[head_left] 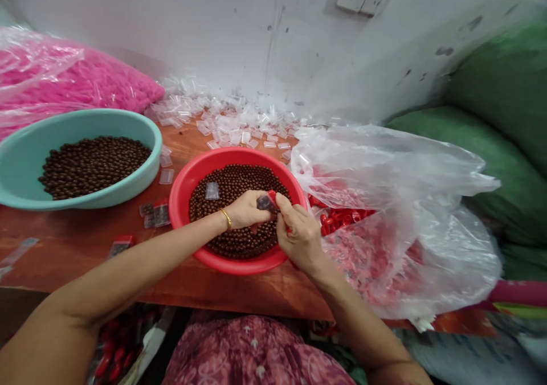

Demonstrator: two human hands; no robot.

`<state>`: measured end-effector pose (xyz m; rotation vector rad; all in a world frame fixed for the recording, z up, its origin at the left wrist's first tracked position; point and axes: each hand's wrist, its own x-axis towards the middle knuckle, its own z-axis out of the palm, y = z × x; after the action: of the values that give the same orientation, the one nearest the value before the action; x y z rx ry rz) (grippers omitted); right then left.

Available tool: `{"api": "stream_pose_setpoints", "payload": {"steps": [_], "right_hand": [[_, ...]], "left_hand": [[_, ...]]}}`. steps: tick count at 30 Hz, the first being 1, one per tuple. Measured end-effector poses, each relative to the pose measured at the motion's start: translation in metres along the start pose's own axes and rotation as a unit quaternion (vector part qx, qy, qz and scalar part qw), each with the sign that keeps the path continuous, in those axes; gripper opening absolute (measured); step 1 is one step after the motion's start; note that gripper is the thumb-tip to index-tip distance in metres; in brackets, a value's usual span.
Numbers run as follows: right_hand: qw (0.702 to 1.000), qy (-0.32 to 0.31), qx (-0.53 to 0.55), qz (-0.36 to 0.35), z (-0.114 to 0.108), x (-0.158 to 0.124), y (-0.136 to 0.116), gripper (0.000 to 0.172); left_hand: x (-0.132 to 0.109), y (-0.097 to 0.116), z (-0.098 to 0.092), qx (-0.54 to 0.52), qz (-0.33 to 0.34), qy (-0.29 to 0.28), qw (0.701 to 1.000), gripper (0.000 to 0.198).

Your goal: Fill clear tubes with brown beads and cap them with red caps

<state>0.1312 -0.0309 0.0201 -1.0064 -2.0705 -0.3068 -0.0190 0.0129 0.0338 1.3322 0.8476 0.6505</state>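
Above the red basin point(179, 203) of small brown balls point(239, 174), my left hand point(245, 209) is closed around a small clear plastic box point(265, 203) that looks dark with balls inside. A red cap point(272, 195) sits at the box's right end. My right hand point(301, 231) pinches that capped end between thumb and fingers. Its fingertips partly hide the cap, so how firmly it is seated I cannot tell. An uncapped clear box point(212, 191) lies on the balls near the basin's left side.
A teal basin point(154, 146) with more brown balls stands left. Several filled boxes point(161, 212) lie between the basins. Loose clear boxes point(239, 123) are heaped along the wall. A clear bag point(384, 163) of red caps point(339, 220) lies right; a bag of pink pieces point(94, 80) is back left.
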Motion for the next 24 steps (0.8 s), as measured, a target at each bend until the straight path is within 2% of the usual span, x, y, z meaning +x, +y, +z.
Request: {"api": "stream_pose_setpoints", "payload": {"steps": [4, 9, 12, 14, 16, 18, 20, 22, 24], "right_hand": [[0.997, -0.012, 0.078, 0.028, -0.004, -0.005, 0.009, 0.05], [0.964, 0.0, 0.229, 0.133, -0.004, 0.004, 0.017, 0.026], [0.918, -0.005, 0.32, 0.234, 0.01, 0.015, 0.013, 0.043], [0.884, -0.054, 0.371, 0.278, 0.019, 0.023, 0.01, 0.058], [0.865, -0.113, 0.401, 0.281, 0.026, 0.028, 0.008, 0.065], [0.866, -0.161, 0.399, 0.255, 0.028, 0.03, 0.007, 0.065], [0.887, -0.184, 0.357, 0.227, 0.028, 0.028, 0.007, 0.065], [0.908, -0.193, 0.3, 0.221, 0.03, 0.025, 0.006, 0.066], [0.908, -0.199, 0.288, 0.231, 0.033, 0.021, 0.005, 0.065]], "left_hand": [[0.0, -0.002, 0.001, 0.049, -0.007, -0.011, 0.999, 0.011], [0.001, -0.001, 0.004, 0.164, 0.021, -0.079, 0.983, 0.009], [0.0, 0.0, 0.004, 0.244, 0.061, -0.086, 0.964, 0.011], [-0.002, 0.0, 0.003, 0.279, 0.082, -0.073, 0.954, 0.014], [-0.003, -0.001, 0.002, 0.31, 0.093, -0.064, 0.944, 0.014], [-0.005, -0.003, 0.002, 0.342, 0.091, -0.054, 0.934, 0.011], [-0.007, -0.008, 0.003, 0.371, 0.087, -0.039, 0.924, 0.004], [-0.009, -0.014, 0.003, 0.395, 0.09, -0.027, 0.914, 0.012], [-0.009, -0.017, 0.003, 0.417, 0.089, -0.026, 0.904, 0.02]]}}
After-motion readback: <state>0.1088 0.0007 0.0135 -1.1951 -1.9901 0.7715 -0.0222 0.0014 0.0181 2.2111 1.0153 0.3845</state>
